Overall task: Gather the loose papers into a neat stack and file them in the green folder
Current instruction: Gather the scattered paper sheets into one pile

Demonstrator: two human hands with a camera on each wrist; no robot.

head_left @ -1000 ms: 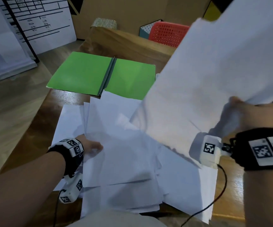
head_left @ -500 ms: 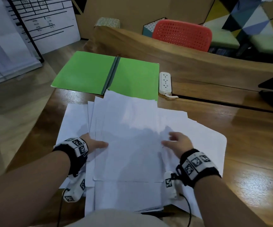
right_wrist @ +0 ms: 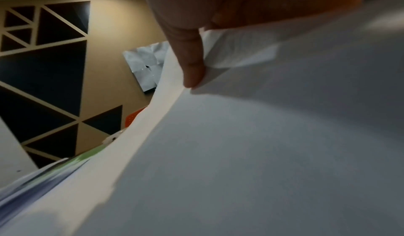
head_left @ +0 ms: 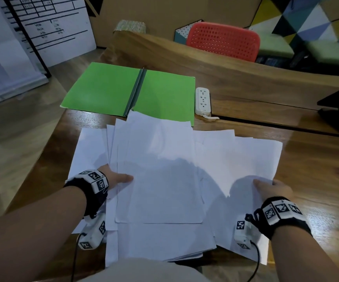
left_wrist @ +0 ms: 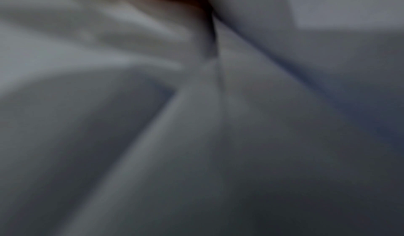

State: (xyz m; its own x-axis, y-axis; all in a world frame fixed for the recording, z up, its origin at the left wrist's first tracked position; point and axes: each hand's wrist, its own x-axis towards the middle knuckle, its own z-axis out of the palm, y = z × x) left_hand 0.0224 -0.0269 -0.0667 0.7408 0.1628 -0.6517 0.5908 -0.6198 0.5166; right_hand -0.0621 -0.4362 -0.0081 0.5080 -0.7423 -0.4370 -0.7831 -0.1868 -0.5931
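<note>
A loose spread of white papers [head_left: 164, 169] is laid across the near part of the tabletop [head_left: 311, 159], with sheets fanned out toward the left edge and toward the right. The nearest sheets overhang the near edge. The far corner of the top sheets is lapped over the near edge of the green folder [head_left: 107, 90], which is lying open and flat at the far left corner of the tabletop, its grey spine running down the middle.

The left hand [head_left: 115, 178] is rested at the left side of the papers; the thumb is laid on top of the upper sheets and the fingers are hidden beneath them, so a grip on the papers is suggested but cannot be told for certain. In the left wrist view only blurred white paper and a sliver of the hand are seen.

The right hand [head_left: 274, 189] is placed at the right edge of the spread. In the right wrist view a sheet's edge is pinched between the thumb [right_wrist: 192, 61] and the fingers behind it, and the sheet is curved upward there.

A white power strip [head_left: 202, 100] is lying just beside the folder's right edge. A red chair [head_left: 223, 40] is seen beyond the far edge.
</note>
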